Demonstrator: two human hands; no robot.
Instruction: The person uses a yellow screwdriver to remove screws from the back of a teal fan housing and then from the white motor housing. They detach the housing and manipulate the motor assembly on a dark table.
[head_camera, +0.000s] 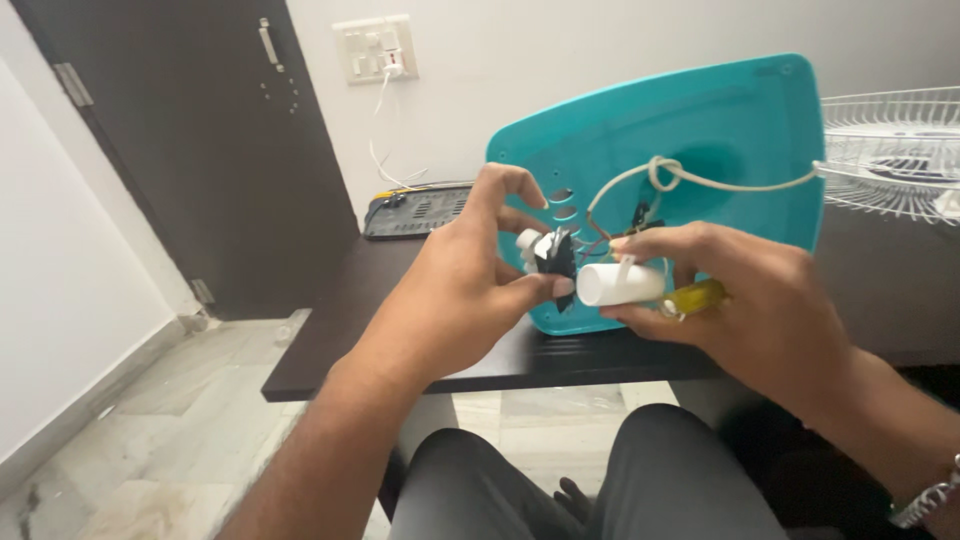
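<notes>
So from the head cam I'm looking down at both hands working right in front of a teal plastic panel (700, 130) that's standing tilted on the dark table (330, 330). My left hand (455, 290) is curled, thumb and fingers pinched around a small black-and-white switch part (548, 253), so it's mostly closed on that piece. My right hand (745, 300) is wrapped around a white cylinder (618, 284), which looks like a capacitor, and it's got a yellow-handled screwdriver (695, 297) tucked under the fingers at the same time. The two parts sit just beside each other, nearly touching, low on the panel's face.

A white cord (690, 178) with a knot in it runs across the panel and off to the right, toward a white wire grille (890, 150) lying on the table. A few thin coloured wires (610, 235) hang from the panel down to the parts, too tangled for me to tell what goes where. Behind the left hand there's a dark flat vented piece (415, 212) on the far edge of the table, a wall socket plate (375, 48) above it with a white cable plugged in, and a dark door (200, 150) on the left. My knees in dark trousers (600, 480) show at the bottom.
</notes>
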